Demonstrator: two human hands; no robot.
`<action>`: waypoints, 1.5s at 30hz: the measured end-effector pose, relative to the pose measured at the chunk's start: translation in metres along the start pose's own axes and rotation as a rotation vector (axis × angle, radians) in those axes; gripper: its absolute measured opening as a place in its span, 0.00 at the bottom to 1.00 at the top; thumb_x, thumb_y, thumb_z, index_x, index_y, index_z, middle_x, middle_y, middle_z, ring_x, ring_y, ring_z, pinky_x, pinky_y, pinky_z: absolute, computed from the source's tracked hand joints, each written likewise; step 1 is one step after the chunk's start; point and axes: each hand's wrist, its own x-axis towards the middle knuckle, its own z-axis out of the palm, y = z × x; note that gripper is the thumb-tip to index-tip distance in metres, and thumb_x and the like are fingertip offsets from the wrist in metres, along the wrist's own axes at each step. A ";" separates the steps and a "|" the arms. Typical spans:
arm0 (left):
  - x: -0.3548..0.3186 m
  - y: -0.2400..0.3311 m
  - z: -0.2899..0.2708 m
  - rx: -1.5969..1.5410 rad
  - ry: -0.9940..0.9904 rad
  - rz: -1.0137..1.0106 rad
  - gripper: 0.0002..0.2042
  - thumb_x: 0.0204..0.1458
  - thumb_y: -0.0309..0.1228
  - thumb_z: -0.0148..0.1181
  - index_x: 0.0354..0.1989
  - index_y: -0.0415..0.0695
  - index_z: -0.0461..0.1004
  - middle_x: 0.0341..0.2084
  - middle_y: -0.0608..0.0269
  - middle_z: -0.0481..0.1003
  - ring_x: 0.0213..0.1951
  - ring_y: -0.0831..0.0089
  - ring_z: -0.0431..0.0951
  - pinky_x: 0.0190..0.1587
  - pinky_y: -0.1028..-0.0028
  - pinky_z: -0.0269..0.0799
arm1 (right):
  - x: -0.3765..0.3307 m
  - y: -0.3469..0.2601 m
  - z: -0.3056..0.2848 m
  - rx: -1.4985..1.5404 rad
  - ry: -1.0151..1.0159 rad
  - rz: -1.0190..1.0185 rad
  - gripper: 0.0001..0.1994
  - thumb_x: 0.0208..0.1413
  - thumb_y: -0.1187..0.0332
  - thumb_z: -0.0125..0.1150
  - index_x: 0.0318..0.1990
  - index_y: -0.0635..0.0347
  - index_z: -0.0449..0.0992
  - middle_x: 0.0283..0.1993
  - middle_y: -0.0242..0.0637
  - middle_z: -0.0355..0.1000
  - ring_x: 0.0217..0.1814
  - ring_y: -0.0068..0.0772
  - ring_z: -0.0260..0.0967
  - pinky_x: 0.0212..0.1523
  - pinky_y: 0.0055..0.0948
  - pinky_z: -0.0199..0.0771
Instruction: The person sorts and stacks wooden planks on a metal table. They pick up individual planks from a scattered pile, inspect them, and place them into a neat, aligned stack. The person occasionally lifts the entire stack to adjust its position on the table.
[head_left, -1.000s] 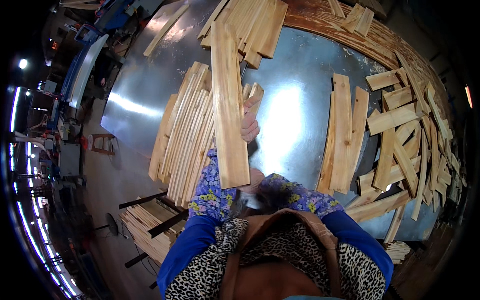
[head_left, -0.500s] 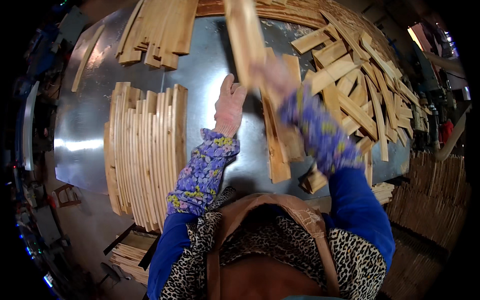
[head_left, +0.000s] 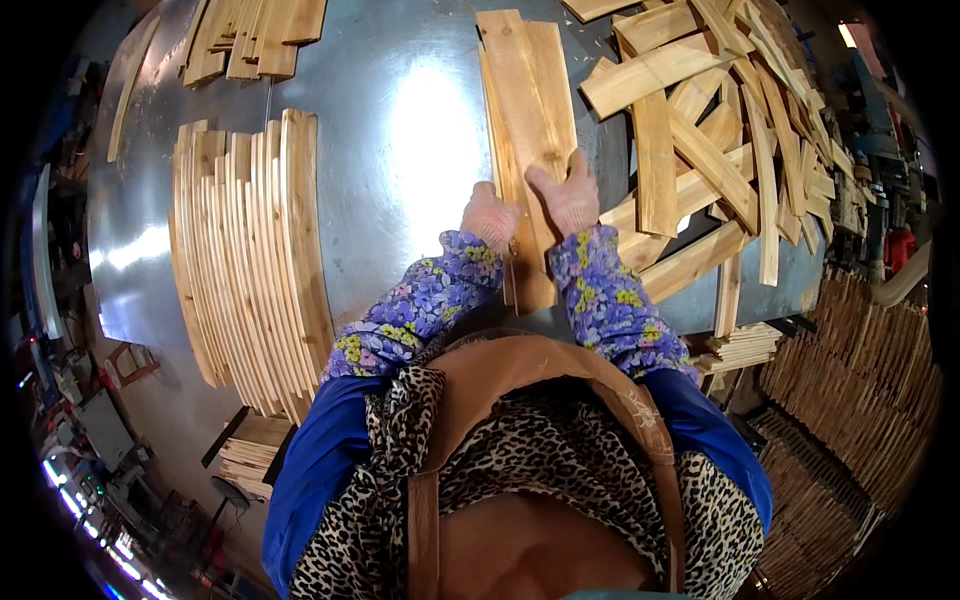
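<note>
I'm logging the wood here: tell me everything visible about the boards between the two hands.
The boards look like pale yellow-brown wood with visible grain. Long and narrow, they lie flat and partly overlap, edges and ends unaligned. They extend away from the person on the shiny metal table. The left hand is at their left edge; the right hand is at the right, its thumb on top.

Hands (head_left: pixel 490 214) against wooden boards (head_left: pixel 530 120) on a metal table (head_left: pixel 365 90)

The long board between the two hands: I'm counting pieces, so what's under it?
The edge of a lower board peeks out left of the long board. A right-hand board shows too, perhaps partly beneath. Anything else underneath is covered.
</note>
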 end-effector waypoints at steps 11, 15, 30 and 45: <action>0.018 -0.047 -0.005 -0.508 0.228 0.198 0.25 0.63 0.40 0.66 0.63 0.33 0.76 0.53 0.50 0.82 0.51 0.59 0.83 0.60 0.62 0.77 | 0.040 -0.007 -0.018 0.277 -0.176 0.016 0.29 0.60 0.51 0.70 0.58 0.67 0.84 0.54 0.50 0.86 0.58 0.42 0.83 0.61 0.36 0.80; 0.001 -0.042 -0.014 -0.674 0.016 0.383 0.24 0.67 0.44 0.64 0.63 0.40 0.78 0.56 0.51 0.81 0.51 0.62 0.82 0.60 0.69 0.76 | 0.015 -0.014 -0.008 0.054 -0.137 -0.435 0.21 0.62 0.55 0.64 0.54 0.62 0.86 0.52 0.49 0.85 0.55 0.47 0.83 0.60 0.41 0.80; -0.016 -0.073 0.009 -0.135 0.059 0.300 0.42 0.59 0.60 0.63 0.73 0.38 0.71 0.64 0.40 0.77 0.67 0.47 0.76 0.72 0.55 0.69 | 0.023 -0.004 0.019 0.709 -0.104 0.256 0.42 0.67 0.60 0.66 0.82 0.66 0.52 0.76 0.55 0.67 0.69 0.54 0.74 0.67 0.54 0.77; -0.010 -0.140 -0.041 -0.996 -0.298 0.328 0.25 0.53 0.33 0.79 0.58 0.34 0.83 0.46 0.52 0.87 0.46 0.63 0.88 0.54 0.63 0.84 | -0.065 -0.036 0.041 0.698 -0.426 -0.137 0.21 0.71 0.57 0.67 0.62 0.64 0.81 0.50 0.35 0.79 0.48 0.28 0.74 0.52 0.32 0.78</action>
